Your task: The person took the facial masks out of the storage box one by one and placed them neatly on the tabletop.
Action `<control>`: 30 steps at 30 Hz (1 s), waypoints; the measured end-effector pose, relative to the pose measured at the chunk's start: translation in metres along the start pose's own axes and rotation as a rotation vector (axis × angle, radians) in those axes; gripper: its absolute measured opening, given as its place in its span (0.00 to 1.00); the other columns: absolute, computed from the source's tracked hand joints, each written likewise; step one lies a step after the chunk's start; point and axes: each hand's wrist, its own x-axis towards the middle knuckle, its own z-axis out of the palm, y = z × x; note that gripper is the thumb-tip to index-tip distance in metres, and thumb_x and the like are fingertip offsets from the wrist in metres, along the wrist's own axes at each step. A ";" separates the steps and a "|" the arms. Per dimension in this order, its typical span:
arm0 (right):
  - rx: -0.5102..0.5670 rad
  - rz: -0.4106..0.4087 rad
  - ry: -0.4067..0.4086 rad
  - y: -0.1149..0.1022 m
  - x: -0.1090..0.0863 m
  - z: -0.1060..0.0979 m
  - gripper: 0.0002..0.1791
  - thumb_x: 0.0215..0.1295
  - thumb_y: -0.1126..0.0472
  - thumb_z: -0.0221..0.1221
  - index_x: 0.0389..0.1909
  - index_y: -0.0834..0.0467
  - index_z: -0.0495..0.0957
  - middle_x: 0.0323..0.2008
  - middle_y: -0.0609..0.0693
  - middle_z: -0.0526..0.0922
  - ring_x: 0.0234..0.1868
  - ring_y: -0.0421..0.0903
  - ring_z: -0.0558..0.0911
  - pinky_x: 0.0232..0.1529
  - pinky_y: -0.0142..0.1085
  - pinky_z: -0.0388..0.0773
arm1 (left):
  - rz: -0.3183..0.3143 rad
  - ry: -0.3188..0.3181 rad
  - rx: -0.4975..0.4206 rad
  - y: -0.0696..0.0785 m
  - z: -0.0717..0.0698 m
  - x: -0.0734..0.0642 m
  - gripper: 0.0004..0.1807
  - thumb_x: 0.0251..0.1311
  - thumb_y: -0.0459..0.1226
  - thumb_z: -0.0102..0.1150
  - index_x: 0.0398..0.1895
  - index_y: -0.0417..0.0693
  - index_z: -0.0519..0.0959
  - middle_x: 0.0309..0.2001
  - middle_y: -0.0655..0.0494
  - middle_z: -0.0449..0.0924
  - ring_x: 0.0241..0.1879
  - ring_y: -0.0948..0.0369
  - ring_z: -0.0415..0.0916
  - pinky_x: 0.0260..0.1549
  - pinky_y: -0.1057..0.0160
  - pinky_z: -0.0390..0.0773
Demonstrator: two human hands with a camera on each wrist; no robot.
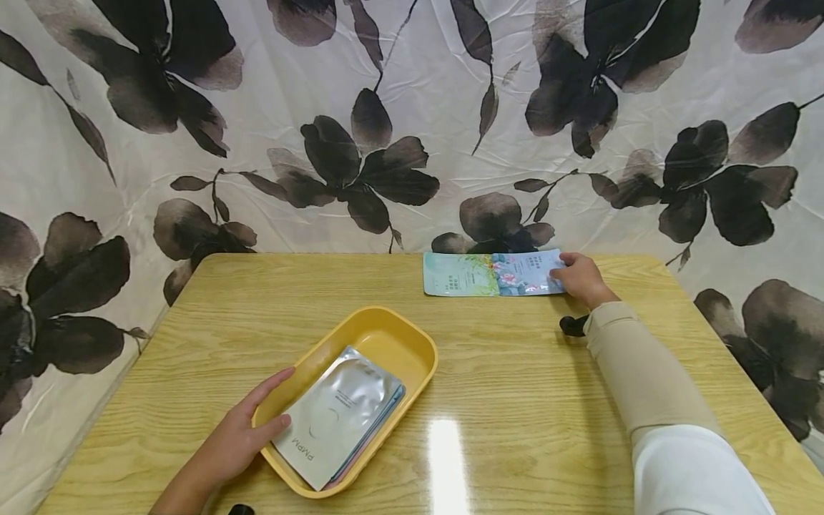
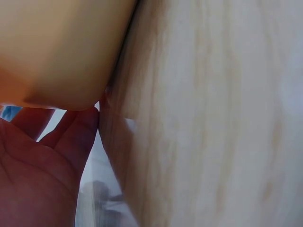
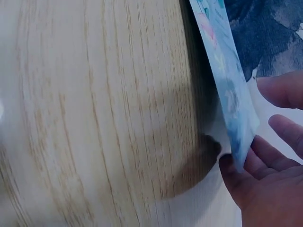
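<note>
In the head view, my left hand point(image 1: 228, 440) grips the near-left side of a yellow plastic basket point(image 1: 421, 350), thumb over the rim and the other fingers outside. Inside the basket lies a stack of flat packets, topped by a silver sheet mask packet point(image 1: 341, 415) marked PMPM. At the table's far edge, my right hand point(image 1: 584, 280) holds the right end of a blue floral sheet mask packet point(image 1: 531, 272). A green packet point(image 1: 457, 275) adjoins it on the left; whether the two are joined I cannot tell. The right wrist view shows the blue packet point(image 3: 232, 94) tilted between my fingers.
A wooden table point(image 1: 515, 379) spans the space below both hands. Behind it hangs a pale cloth point(image 1: 450, 93) with dark flowers. A small black object point(image 1: 571, 326) sits under my right wrist, and another dark piece point(image 1: 241, 509) shows at the bottom edge.
</note>
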 end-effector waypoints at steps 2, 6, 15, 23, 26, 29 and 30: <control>-0.003 -0.009 0.011 -0.001 -0.001 -0.001 0.33 0.73 0.62 0.52 0.73 0.74 0.55 0.72 0.71 0.58 0.72 0.64 0.60 0.72 0.54 0.55 | -0.001 0.004 0.003 -0.001 0.001 -0.001 0.34 0.69 0.40 0.61 0.76 0.56 0.62 0.75 0.42 0.57 0.72 0.42 0.53 0.58 0.78 0.57; -0.003 -0.048 0.042 -0.007 -0.006 -0.005 0.34 0.73 0.60 0.54 0.73 0.73 0.56 0.71 0.71 0.60 0.71 0.65 0.61 0.71 0.54 0.57 | 0.003 0.003 0.008 -0.002 0.001 -0.001 0.35 0.68 0.39 0.61 0.76 0.54 0.62 0.75 0.39 0.57 0.72 0.39 0.52 0.68 0.47 0.59; 0.178 -0.239 -0.050 -0.045 -0.036 -0.003 0.36 0.74 0.60 0.56 0.77 0.65 0.54 0.74 0.64 0.58 0.73 0.60 0.62 0.69 0.54 0.63 | 0.021 -0.007 -0.009 -0.001 -0.002 0.000 0.35 0.69 0.40 0.60 0.77 0.54 0.61 0.75 0.37 0.55 0.72 0.35 0.49 0.64 0.30 0.53; 0.271 -0.445 -0.253 -0.091 -0.075 0.029 0.34 0.72 0.64 0.59 0.75 0.63 0.58 0.74 0.60 0.61 0.71 0.55 0.66 0.64 0.51 0.70 | 0.018 -0.011 -0.001 -0.001 -0.001 0.002 0.35 0.69 0.39 0.60 0.77 0.54 0.60 0.76 0.40 0.54 0.73 0.37 0.50 0.65 0.32 0.54; 0.268 -0.516 -0.317 -0.109 -0.091 0.048 0.33 0.70 0.64 0.61 0.73 0.63 0.63 0.72 0.59 0.64 0.68 0.56 0.70 0.61 0.49 0.74 | 0.023 -0.008 0.014 -0.001 -0.002 0.003 0.35 0.69 0.39 0.60 0.77 0.54 0.61 0.76 0.41 0.55 0.73 0.39 0.52 0.68 0.44 0.59; 0.227 -0.571 -0.385 -0.126 -0.109 0.069 0.32 0.68 0.63 0.64 0.71 0.62 0.67 0.70 0.58 0.68 0.65 0.56 0.74 0.59 0.47 0.76 | 0.026 -0.010 0.023 -0.002 -0.002 0.003 0.35 0.69 0.40 0.60 0.77 0.55 0.61 0.76 0.42 0.56 0.72 0.42 0.54 0.65 0.61 0.61; 0.207 -0.586 -0.408 -0.131 -0.114 0.076 0.32 0.67 0.62 0.65 0.70 0.62 0.68 0.69 0.58 0.69 0.64 0.56 0.75 0.59 0.46 0.77 | 0.023 -0.011 0.027 -0.002 -0.002 0.002 0.35 0.69 0.40 0.60 0.77 0.55 0.60 0.76 0.42 0.56 0.72 0.42 0.54 0.64 0.63 0.61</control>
